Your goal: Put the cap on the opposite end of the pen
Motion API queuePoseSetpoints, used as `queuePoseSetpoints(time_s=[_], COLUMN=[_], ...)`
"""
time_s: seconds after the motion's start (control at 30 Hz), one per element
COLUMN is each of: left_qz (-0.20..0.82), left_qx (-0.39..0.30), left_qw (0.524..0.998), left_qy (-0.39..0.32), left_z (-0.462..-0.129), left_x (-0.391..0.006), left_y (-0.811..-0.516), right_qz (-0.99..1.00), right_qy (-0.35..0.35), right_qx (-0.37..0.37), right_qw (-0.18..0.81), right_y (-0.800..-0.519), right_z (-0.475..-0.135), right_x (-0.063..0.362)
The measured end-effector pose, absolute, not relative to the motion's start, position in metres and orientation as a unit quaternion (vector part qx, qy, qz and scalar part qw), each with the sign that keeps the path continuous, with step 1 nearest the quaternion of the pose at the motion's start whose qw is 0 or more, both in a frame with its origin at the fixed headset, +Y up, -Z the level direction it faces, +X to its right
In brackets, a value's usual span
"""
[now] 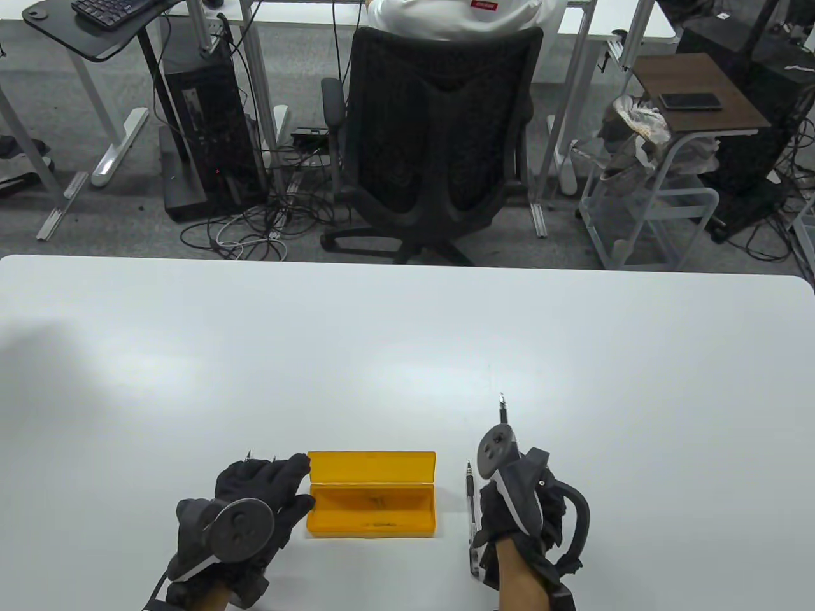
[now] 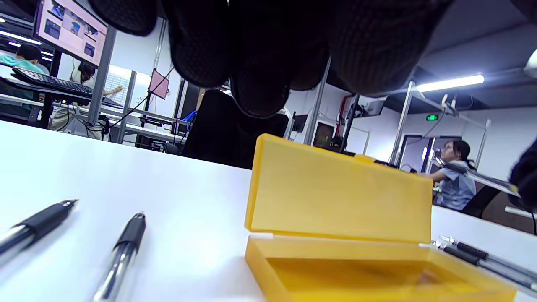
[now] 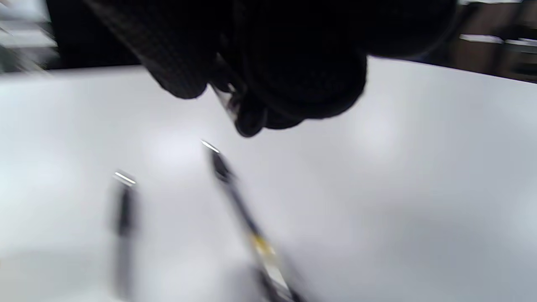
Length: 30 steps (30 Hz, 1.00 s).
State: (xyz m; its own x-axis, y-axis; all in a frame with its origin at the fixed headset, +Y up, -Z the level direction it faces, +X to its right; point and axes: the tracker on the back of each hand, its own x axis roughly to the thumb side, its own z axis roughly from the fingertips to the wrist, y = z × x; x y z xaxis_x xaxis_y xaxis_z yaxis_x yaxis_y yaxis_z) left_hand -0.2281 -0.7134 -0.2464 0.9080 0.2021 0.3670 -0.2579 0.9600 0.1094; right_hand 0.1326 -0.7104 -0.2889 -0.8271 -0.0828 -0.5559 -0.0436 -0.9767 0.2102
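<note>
My right hand (image 1: 519, 503) grips a pen (image 1: 503, 409) whose tip points away from me past the tracker. In the left wrist view this pen (image 2: 474, 177) hangs above the table. In the blurred right wrist view my fingers (image 3: 268, 75) close around something thin. A second pen (image 1: 472, 509) lies on the table just left of my right hand. My left hand (image 1: 255, 503) lies open beside the left end of the open yellow pen case (image 1: 372, 503), above two more pens (image 2: 121, 251) (image 2: 35, 228). No separate cap shows.
The white table (image 1: 407, 331) reaches far beyond the case. The case lid (image 2: 340, 193) stands up behind the tray. Two blurred pens (image 3: 243, 218) (image 3: 122, 209) lie under my right hand. A black office chair (image 1: 439, 140) stands beyond the far edge.
</note>
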Motion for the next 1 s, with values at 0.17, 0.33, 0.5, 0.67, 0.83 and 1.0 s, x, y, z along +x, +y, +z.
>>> queuePoseSetpoints(time_s=[0.17, 0.33, 0.5, 0.67, 0.83, 1.0], left_qz=[0.127, 0.137, 0.134, 0.132, 0.126, 0.114], left_qx=[0.064, 0.061, 0.064, 0.071, 0.08, 0.076], left_qw=[0.977, 0.978, 0.978, 0.977, 0.977, 0.979], left_qy=[-0.16, -0.145, -0.148, -0.152, -0.156, -0.154], left_z=[-0.251, -0.254, -0.253, -0.25, -0.248, -0.249], left_x=[-0.236, -0.244, -0.243, -0.239, -0.238, -0.238], left_y=[-0.717, -0.717, -0.716, -0.712, -0.709, -0.71], right_qz=[-0.918, -0.905, -0.906, -0.906, -0.907, -0.907], right_qy=[-0.18, -0.208, -0.214, -0.219, -0.226, -0.227], right_qx=[0.345, 0.355, 0.35, 0.347, 0.343, 0.343], right_qw=[0.077, 0.103, 0.106, 0.104, 0.096, 0.09], right_y=[-0.743, -0.754, -0.754, -0.753, -0.753, -0.753], right_z=[-0.295, -0.295, -0.296, -0.296, -0.295, -0.294], right_x=[0.148, 0.151, 0.153, 0.152, 0.153, 0.153])
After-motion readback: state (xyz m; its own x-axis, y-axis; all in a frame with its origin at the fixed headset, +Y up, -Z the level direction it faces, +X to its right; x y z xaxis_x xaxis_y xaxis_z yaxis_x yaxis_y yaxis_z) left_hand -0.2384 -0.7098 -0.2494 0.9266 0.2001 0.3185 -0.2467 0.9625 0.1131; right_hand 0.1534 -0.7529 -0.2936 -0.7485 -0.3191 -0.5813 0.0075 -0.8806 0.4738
